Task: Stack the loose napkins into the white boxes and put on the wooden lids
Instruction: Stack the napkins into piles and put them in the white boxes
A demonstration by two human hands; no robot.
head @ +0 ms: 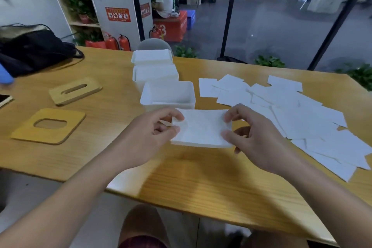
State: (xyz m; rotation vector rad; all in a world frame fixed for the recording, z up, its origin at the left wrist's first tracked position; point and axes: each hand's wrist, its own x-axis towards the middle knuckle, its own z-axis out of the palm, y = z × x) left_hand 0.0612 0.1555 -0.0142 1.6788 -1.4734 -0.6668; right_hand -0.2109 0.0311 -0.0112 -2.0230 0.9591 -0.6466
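Note:
Both my hands hold a small stack of white napkins (201, 129) just above the wooden table (201, 183). My left hand (155, 133) pinches its left edge and my right hand (251, 133) pinches its right edge. Right behind the stack stands an open white box (168, 94) with napkins lying inside. Two more white boxes (155, 73) (152, 56) stand in a row behind it. Many loose napkins (281, 106) lie spread over the table to the right. Two wooden lids lie at the left, one with a slot (75, 91), one with a rounded hole (49, 126).
A black bag (34, 50) lies at the table's far left corner and a phone (4, 99) at the left edge. A grey chair back (154, 44) rises behind the boxes. A person sits far off on a red box.

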